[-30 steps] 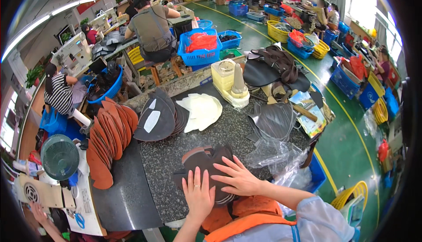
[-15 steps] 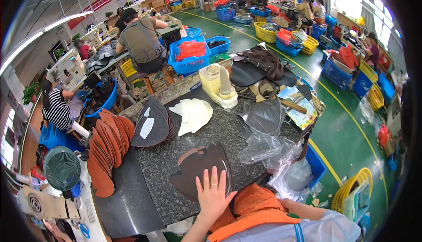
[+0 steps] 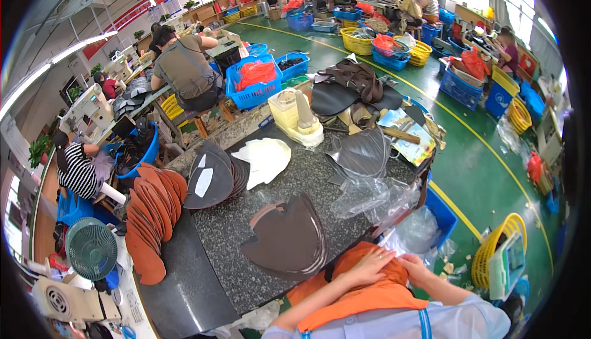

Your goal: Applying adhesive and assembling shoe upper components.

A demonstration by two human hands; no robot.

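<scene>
My left hand [image 3: 371,266] and my right hand [image 3: 416,271] meet over the orange apron [image 3: 341,314] on my lap. The fingers of both are bent together. Whatever is between the fingertips, if anything, is too small to make out. In front of them, on the speckled stone worktop [image 3: 218,246], lies a short stack of dark brown leather pieces [image 3: 285,235] with a notched far edge. Neither hand touches it. Clear plastic film [image 3: 363,197] lies on the worktop beyond my hands.
Reddish-brown leather pieces [image 3: 154,216] fan out at left, beside dark pieces [image 3: 212,179] and a cream piece [image 3: 265,161]. A yellowish glue container [image 3: 289,117] stands at the back. A wooden-handled tool [image 3: 400,134] and a blue bin [image 3: 442,206] are at right. Several people work beyond.
My left hand has left the dark brown leather stack and moved right to the apron. My right hand has come up into view beside it. The view has shifted slightly.
</scene>
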